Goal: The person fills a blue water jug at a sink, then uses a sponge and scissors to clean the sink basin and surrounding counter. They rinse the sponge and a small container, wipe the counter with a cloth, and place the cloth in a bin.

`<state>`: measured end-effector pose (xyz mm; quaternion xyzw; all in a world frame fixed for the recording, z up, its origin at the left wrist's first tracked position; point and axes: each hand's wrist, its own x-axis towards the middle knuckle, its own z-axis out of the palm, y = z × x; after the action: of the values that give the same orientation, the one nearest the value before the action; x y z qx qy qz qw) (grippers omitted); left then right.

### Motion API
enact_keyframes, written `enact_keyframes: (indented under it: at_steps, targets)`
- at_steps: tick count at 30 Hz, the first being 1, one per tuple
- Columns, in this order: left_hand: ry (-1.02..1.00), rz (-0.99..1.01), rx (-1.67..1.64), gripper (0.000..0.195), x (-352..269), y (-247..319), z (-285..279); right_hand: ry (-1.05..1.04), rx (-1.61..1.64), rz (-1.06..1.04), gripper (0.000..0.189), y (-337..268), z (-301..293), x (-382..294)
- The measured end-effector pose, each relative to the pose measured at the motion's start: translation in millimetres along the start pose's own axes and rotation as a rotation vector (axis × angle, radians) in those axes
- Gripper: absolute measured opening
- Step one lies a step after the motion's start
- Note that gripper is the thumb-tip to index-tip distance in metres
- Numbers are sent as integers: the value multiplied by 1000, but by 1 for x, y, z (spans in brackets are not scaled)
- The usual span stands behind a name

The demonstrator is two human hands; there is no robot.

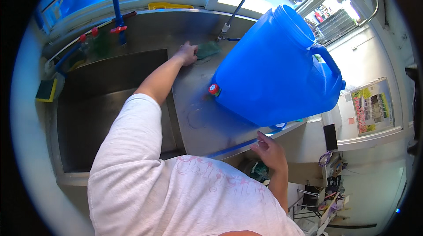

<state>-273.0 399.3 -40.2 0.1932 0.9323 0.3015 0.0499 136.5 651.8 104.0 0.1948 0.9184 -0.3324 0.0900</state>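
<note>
My left hand (187, 54) is stretched out over the steel counter (195, 87), its fingers at the left edge of a flat green scrubbing pad or cloth (208, 50). Whether the fingers grip the pad or only touch it cannot be made out. On the counter to the right stands a large blue plastic water jug (264, 71), leaning, with an uncapped wide mouth and a side handle (325, 58). Low on its left side is a spout with a red cap (213, 88). Below the jug, near the counter's front edge, my right hand (271, 152) holds nothing visible, fingers apart.
A deep steel sink (115, 117) lies to the left. A yellow-and-dark sponge (46, 90) is at its left rim. Behind it rise red-capped bottles (95, 39) and a blue pipe with a red valve handle (118, 30). A metal pipe (243, 1) stands behind the jug.
</note>
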Motion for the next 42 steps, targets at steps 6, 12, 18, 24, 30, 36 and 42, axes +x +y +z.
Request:
enact_keyframes:
  at_steps: [6,12,18,24,30,36,42]
  targets:
    - [66,81,-46,28,-89,-45,-30,-257,-241,-425,69,-53,32,41]
    - [174,-133,-371,24,-165,-53,-79,-297,-111,-653,71,-119,102,117]
    - [85,-41,-679,28,-226,-32,-142,-296,219,-598,98,-189,201,163]
    - [373,-124,-1113,41,-286,-28,-134,-1230,1078,-67,55,-202,270,127]
    - [768,-247,-808,54,-280,-23,-52,-985,605,-180,36,-209,301,113]
    - [709,-490,-855,64,-281,-39,-35,-801,166,-375,40,-198,290,105]
    - [662,-538,-774,62,-283,-47,-28,-691,-148,-528,53,-200,287,96]
